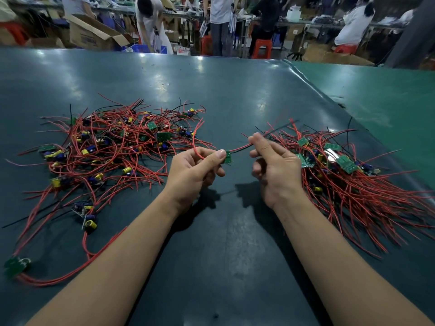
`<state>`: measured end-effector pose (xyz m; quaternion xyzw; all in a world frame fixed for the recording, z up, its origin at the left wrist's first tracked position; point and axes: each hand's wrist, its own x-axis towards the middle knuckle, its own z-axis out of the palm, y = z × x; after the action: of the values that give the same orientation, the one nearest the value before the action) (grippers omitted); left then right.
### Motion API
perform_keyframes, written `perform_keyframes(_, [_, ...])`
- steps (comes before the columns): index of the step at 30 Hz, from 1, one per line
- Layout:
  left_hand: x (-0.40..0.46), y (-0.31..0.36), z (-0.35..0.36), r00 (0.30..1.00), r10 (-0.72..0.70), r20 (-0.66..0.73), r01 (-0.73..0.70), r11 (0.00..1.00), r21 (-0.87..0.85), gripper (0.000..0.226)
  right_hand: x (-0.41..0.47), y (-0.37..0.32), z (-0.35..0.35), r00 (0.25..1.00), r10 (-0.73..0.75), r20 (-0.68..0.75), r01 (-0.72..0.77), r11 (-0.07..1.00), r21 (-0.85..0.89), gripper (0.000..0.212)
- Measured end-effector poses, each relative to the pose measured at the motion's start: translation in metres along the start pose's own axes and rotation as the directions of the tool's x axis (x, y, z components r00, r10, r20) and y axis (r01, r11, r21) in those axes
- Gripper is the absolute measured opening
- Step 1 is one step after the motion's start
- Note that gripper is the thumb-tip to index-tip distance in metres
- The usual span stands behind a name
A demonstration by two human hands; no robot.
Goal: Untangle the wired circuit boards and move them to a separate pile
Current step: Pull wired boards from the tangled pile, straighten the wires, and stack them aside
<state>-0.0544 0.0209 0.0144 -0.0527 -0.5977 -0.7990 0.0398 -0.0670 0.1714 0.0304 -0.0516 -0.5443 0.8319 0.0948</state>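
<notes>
Left hand (196,169): above table (235,95), my thumb and fingers pinch circuit board (227,156).
Right hand (274,164): beside board, fingertips pinch its wires (241,148).

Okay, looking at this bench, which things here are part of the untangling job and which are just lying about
Part of the job:
- tangled pile, left
- sorted pile, right
- circuit board, pinched by the left hand
- its wires, held by the right hand

Just lying about:
- cardboard box
- red stools
- green mat
</notes>
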Motion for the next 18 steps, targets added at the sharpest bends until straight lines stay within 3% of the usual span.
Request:
perform_keyframes(11, [-0.003,0.002,-0.002,0.997,0.07,-0.01,-0.07,0.997,0.023,0.019,0.014,-0.01,-0.014,0.967,-0.064,-0.246,0.124,0.964,0.235,0.023])
perform_keyframes(15, [-0.002,0.002,-0.001,0.994,0.097,-0.058,-0.097,0.995,0.004,0.012,0.014,-0.009,-0.015,0.963,-0.075,-0.259,0.143,0.956,0.257,0.025])
perform_keyframes(18, [0.001,0.002,-0.001,0.981,0.117,-0.152,-0.121,0.992,-0.02,0.017,0.014,-0.008,-0.013,0.978,-0.014,-0.21,0.057,0.979,0.198,0.024])
